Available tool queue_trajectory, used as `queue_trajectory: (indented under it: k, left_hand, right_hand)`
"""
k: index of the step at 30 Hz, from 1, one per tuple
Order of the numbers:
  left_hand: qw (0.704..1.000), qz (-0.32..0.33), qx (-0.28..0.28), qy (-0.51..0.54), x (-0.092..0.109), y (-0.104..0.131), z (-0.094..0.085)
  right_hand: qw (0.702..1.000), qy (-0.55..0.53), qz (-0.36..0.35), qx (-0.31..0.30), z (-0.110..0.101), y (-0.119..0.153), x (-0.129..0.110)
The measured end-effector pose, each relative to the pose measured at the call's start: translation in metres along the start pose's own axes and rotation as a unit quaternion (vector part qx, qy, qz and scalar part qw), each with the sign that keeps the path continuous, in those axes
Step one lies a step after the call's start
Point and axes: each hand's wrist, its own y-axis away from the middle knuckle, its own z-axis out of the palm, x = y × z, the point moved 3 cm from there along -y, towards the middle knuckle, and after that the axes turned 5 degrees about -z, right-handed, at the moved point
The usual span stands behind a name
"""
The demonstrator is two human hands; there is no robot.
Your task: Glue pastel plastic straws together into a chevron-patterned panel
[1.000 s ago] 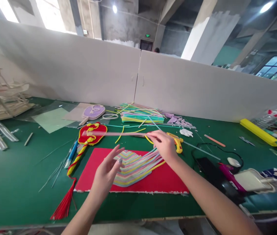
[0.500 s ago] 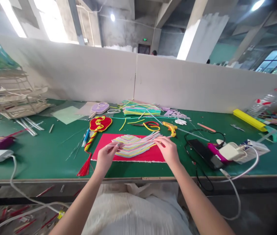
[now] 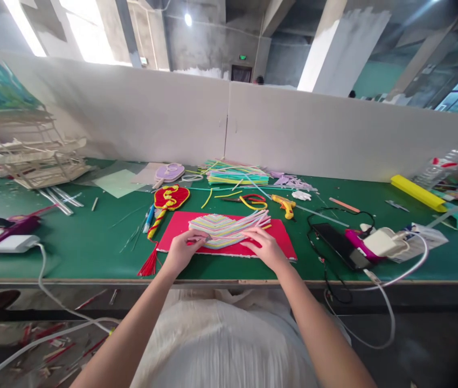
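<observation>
A fan of fuzzy pipe cleaners (image 3: 221, 224) in pink, yellow, white and pale blue lies in nested V-shaped rows on a red board (image 3: 281, 237). At its lower left edge, my left hand (image 3: 184, 250) has its fingers pinched together at a pink pipe cleaner; the exact grip is partly hidden. My right hand (image 3: 268, 249) rests palm down over the right part of the rows, its fingers stretched out and thumb apart, touching the strips. The strips' loose ends stick out to the upper right.
Behind the board lie scissors (image 3: 249, 199), a yellow glue gun (image 3: 284, 206) and a stack of pipe cleaners (image 3: 237, 175). A red fan ornament (image 3: 171, 198) is at left. A phone (image 3: 340, 245) and power strip (image 3: 364, 249) with cables sit at right.
The pink pipe cleaner stretched between my hands is now down against the rows. My right hand has moved left and its fingers have spread. The view has shifted slightly.
</observation>
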Motion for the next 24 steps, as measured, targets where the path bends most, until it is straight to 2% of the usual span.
queue_trajectory:
  k: [2,3,5,8,10,12,16,24]
  left_hand:
    - [1.000,0.010,0.004,-0.009,0.002,0.000,-0.001]
    - [1.000,0.013,0.025,-0.011,0.002,0.000,-0.003]
    - [0.995,0.007,0.102,-0.008,0.000,0.000,-0.010]
    - [0.970,-0.035,0.242,-0.004,-0.008,0.001,-0.021]
    - [0.955,-0.063,0.291,-0.009,-0.013,0.002,-0.025]
    - [0.953,-0.081,0.293,-0.016,-0.016,0.001,-0.025]
    - [0.963,-0.096,0.247,-0.050,-0.014,0.001,-0.019]
    - [0.979,-0.078,0.149,-0.119,-0.002,0.001,-0.011]
  right_hand:
    - [0.999,0.009,0.006,0.030,-0.001,0.000,0.004]
    - [0.999,0.013,0.015,0.047,-0.003,0.000,0.006]
    - [0.995,0.017,0.048,0.084,-0.007,0.001,0.012]
    - [0.984,0.005,0.109,0.138,-0.013,0.003,0.020]
    - [0.980,-0.007,0.130,0.152,-0.013,0.005,0.023]
    - [0.979,-0.010,0.137,0.154,-0.011,0.006,0.025]
    - [0.971,0.014,0.161,0.176,-0.011,0.009,0.029]
    - [0.939,0.103,0.236,0.229,-0.024,0.014,0.033]
